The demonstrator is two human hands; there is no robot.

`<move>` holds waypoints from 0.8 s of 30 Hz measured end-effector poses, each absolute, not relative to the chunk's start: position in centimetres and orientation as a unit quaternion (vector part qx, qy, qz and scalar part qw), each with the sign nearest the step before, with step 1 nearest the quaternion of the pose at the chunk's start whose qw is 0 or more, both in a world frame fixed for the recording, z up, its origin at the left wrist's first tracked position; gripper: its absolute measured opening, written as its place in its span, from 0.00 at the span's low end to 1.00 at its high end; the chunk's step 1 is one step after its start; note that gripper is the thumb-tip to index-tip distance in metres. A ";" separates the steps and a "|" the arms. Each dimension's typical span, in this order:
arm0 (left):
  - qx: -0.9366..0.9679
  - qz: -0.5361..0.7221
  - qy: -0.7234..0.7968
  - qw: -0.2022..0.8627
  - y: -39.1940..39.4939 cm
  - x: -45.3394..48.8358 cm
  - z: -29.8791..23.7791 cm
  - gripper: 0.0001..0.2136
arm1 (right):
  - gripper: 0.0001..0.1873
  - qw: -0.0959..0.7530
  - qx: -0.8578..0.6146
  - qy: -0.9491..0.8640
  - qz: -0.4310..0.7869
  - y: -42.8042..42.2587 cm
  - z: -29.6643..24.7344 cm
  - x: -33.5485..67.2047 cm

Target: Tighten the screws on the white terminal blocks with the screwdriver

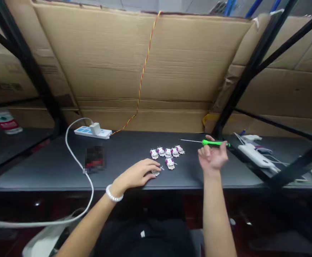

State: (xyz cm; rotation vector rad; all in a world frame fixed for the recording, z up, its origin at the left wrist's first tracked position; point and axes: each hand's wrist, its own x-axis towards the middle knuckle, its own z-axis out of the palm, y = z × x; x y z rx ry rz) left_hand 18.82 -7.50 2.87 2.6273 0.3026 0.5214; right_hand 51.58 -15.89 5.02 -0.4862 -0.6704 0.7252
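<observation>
Fingers curled down, my left hand [140,173] rests on the table with a small white part [155,173] under and between its fingertips. The fingers cover much of that part. Further right, my right hand [212,157] is raised with its palm turned up, closed on a screwdriver [212,143] with a green and black handle. Its thin metal shaft points left. Between the hands lie several similar small white pieces with purple sides, most in a row and one white piece [170,164] in front of them.
A white power strip [93,132] with a plugged-in charger stands at the back left, its white cable running forward. Beside the cable lies a blurred dark object [94,159]. Black metal posts [241,82] flank the table [182,178], and cardboard [105,64] lines the back.
</observation>
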 end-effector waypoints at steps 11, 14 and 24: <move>0.950 0.188 0.115 0.223 -7.4 18.8 2.8 0.13 | 0.26 0.859 -0.244 -0.295 0.340 -15.5 4.9 51.9; 0.949 0.187 0.111 0.226 -7.4 18.7 2.5 0.14 | 0.25 0.855 -0.248 -0.301 0.340 -15.6 4.8 52.0; 0.932 0.246 0.061 0.257 -7.9 18.9 4.0 0.12 | 0.28 0.865 -0.263 -0.280 0.323 -15.7 4.9 51.9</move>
